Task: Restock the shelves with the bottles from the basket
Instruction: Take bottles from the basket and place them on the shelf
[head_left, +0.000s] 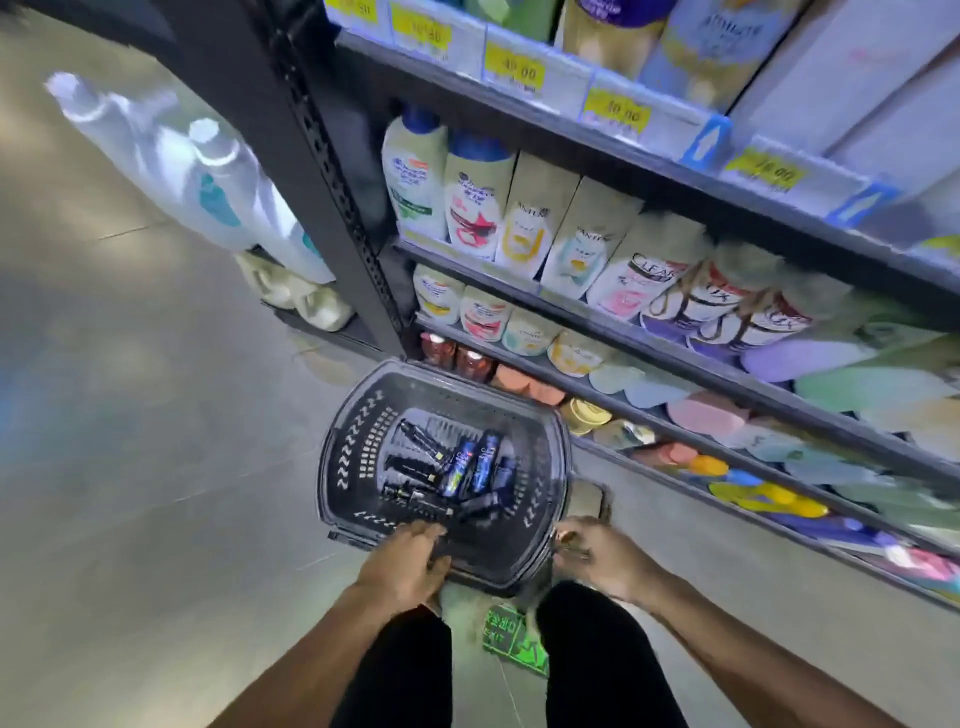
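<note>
Hands grip the near rim of a black basket (332, 467) on the floor, left hand (410, 558) and right hand (597, 556) steadying it beside the shelves (675, 358); dark bottles (457, 467) lie inside, unshelved.

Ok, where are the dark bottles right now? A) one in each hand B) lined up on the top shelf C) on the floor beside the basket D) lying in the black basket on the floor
D: the dark bottles lie jumbled inside the black basket, both hands at its near rim.
</note>
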